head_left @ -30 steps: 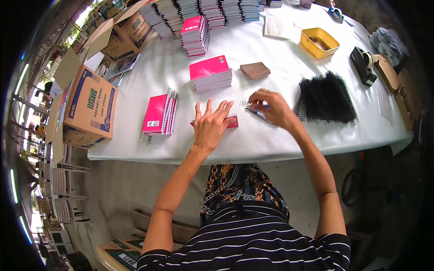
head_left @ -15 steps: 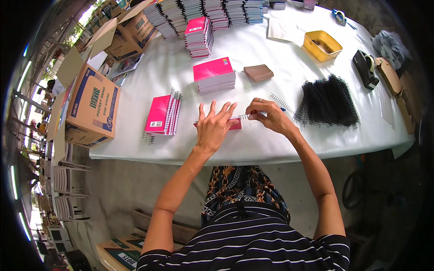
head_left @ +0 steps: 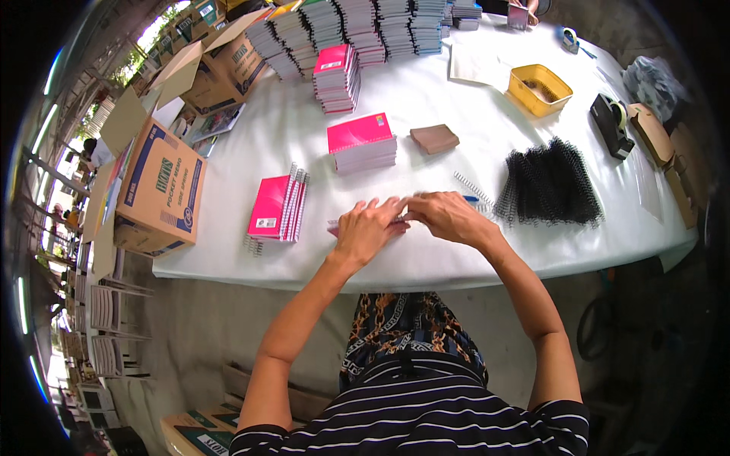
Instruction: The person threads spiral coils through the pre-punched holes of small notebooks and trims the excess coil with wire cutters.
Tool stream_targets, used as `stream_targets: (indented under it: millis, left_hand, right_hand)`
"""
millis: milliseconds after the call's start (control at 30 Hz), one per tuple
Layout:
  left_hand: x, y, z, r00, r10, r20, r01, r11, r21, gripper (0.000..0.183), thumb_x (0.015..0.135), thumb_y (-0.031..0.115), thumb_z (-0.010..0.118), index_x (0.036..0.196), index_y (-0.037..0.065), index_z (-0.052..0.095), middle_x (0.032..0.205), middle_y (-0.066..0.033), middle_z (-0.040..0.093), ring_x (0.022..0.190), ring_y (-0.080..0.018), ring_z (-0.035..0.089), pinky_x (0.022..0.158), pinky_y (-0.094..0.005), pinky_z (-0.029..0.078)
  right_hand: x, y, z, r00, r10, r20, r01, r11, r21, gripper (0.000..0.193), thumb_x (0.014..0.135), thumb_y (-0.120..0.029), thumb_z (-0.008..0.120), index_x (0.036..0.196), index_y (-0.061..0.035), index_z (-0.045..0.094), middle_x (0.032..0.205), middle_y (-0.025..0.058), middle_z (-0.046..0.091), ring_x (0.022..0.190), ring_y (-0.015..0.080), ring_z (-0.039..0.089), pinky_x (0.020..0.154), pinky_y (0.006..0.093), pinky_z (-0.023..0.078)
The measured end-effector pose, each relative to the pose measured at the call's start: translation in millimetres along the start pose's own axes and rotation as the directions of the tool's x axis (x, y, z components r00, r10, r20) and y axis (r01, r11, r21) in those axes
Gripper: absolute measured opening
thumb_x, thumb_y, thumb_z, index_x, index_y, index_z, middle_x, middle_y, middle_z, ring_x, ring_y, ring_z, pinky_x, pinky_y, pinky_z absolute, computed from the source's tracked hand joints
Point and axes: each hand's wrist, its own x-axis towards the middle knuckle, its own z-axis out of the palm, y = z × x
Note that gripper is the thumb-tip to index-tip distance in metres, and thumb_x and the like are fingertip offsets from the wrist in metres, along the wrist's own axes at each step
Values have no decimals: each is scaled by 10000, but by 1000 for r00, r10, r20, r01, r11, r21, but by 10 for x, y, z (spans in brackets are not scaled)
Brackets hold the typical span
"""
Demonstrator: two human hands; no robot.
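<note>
A small pink notebook [head_left: 397,229] lies near the table's front edge, mostly covered by my hands. My left hand [head_left: 363,230] grips it from above, fingers bent over its far edge. Touching its right end, my right hand [head_left: 450,217] is closed in a pinch on a wire spiral coil, which the fingers now largely hide. Beyond the right hand rest a loose spiral coil [head_left: 473,187] and a blue object [head_left: 471,199], perhaps a pen. To the left are several pink spiral notebooks [head_left: 268,210], some with coils sticking out. A stack of pink-covered pads [head_left: 359,139] stands farther back.
Black spiral coils [head_left: 551,186] are heaped at the right. Around them are a brown folded piece [head_left: 435,139], a yellow tub [head_left: 539,90] and a black tape dispenser [head_left: 613,126]. Tall notebook stacks [head_left: 365,30] line the back; an open cardboard box [head_left: 161,186] stands left. Another person's hand shows at the far edge.
My right hand has moved left against the notebook, and the coil visible between the hands is now mostly hidden. My left fingers, spread before, have bent inward. The view has shifted slightly.
</note>
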Motion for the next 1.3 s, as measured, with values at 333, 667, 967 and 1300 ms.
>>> stream_targets:
  millis: [333,667,967,1300]
  left_hand:
    - [-24,-120,48,998,59,0,-59,992,111,613,866,495,577,1427,392,352,1170,-36,651,891,-290,676,757,-428,553]
    - [-68,-342,-220,893,41,448,-28,999,-36,609,888,203,569,1434,359,347,1108,-57,664,842,-323,654,720,-465,529]
    - [-301,-391,-241,958,-78,276,76,997,19,854,883,450,587,1523,225,69,1015,-170,635,887,-391,635,724,-482,506]
    - [-253,-492,-21,983,-69,171,66,998,24,858,862,423,626,1521,212,118,987,-145,642,848,-345,655,711,-470,516]
  right_hand:
    - [800,1820,-196,832,548,-80,-547,791,-274,670,590,-562,807,1014,-74,630,1095,232,557,995,416,582,829,474,504]
    - [832,1830,234,888,443,-120,-459,860,-222,699,641,-393,765,1207,-66,520,1265,273,466,1161,441,493,845,512,487]
    - [544,932,-716,939,65,338,-249,807,535,447,837,-364,639,1192,-93,640,1075,97,667,1060,189,564,939,322,426]
    - [439,436,-332,824,-125,552,-216,833,510,557,854,-475,587,1246,-80,611,1143,145,645,1081,247,581,963,352,418]
